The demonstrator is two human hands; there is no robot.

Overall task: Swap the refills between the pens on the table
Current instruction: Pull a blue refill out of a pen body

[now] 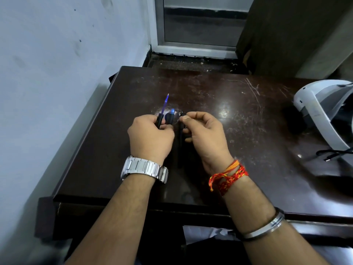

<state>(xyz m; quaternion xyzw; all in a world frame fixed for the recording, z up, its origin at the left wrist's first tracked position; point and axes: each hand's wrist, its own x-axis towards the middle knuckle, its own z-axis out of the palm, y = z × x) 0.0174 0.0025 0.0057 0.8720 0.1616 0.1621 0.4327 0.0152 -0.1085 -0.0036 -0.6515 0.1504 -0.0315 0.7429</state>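
Note:
My left hand (150,137) is closed around a black pen barrel (159,121) from which a blue refill (164,104) sticks up and away from me. A black pen piece with a blue tip (170,117) lies or is held just right of it; which, I cannot tell. My right hand (205,135) pinches the top of a second black pen (181,134), which runs toward me between the two hands over the dark wooden table (229,131). The lower part of that pen is hard to make out against the dark surface.
A white and grey headset (322,109) with a black cable (332,154) sits at the table's right edge. A pale wall runs along the left. Behind the table stand a window frame and a dusty sill. Crumpled white paper (206,233) lies under the table's front.

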